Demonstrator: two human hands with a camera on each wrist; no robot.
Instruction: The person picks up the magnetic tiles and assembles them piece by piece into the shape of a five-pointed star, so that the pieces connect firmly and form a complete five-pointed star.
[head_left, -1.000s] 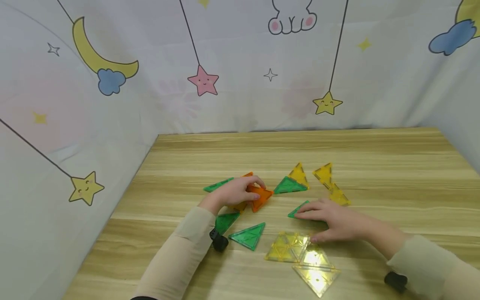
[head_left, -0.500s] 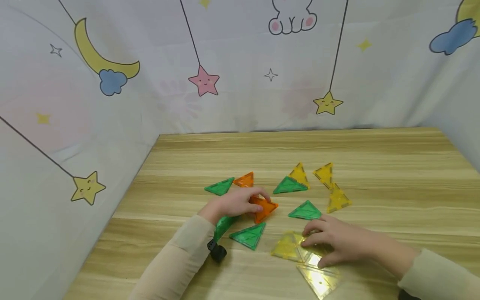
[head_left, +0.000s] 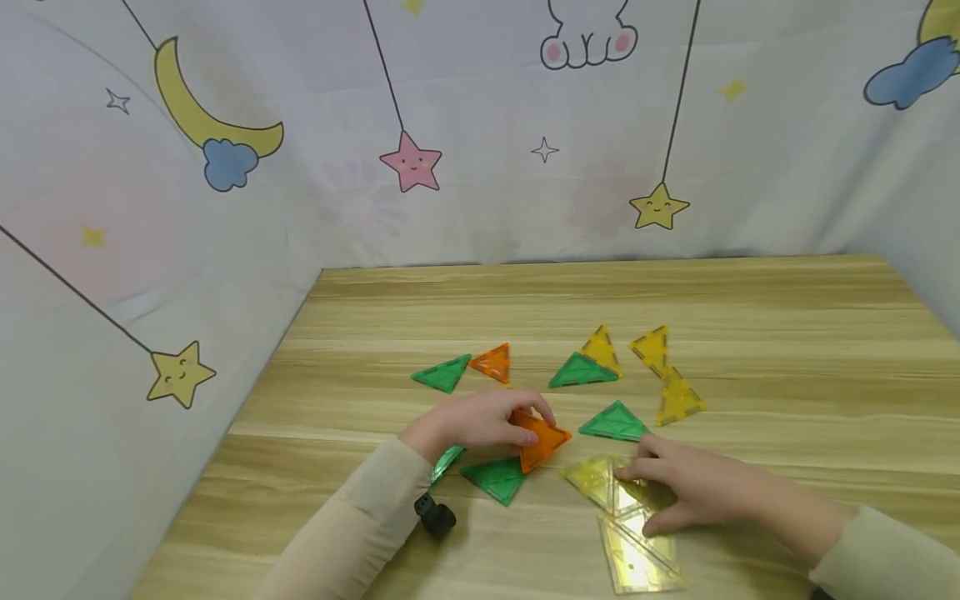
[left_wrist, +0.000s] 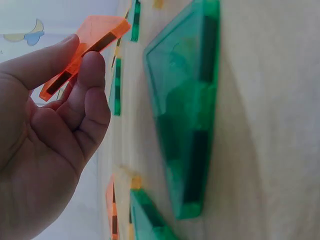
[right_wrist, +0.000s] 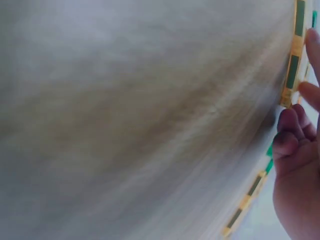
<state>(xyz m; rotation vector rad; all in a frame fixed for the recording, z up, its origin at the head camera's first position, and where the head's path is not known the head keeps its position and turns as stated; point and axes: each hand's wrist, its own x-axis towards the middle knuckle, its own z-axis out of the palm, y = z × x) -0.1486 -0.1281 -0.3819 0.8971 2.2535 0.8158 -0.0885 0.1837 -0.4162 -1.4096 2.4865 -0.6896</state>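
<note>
My left hand pinches an orange triangular magnetic tile between thumb and fingers. In the left wrist view, that orange tile is lifted and tilted; a large green triangular tile stands close by. From above, the held tile partly overlaps a green triangle. Fingers of my right hand rest spread on joined pale yellow triangular tiles, covering part of them. Its fingertips sit right at a yellow tile edge in the right wrist view. Just beyond lies another green triangle.
Farther back lie an orange triangle, a green one beside it, a green and yellow pair, and two yellow triangles at the right. A patterned white curtain borders the wooden table.
My left hand has carried the orange tile right and toward the front. The right hand has moved from the green triangle onto the yellow tiles, which have turned and shifted right.
</note>
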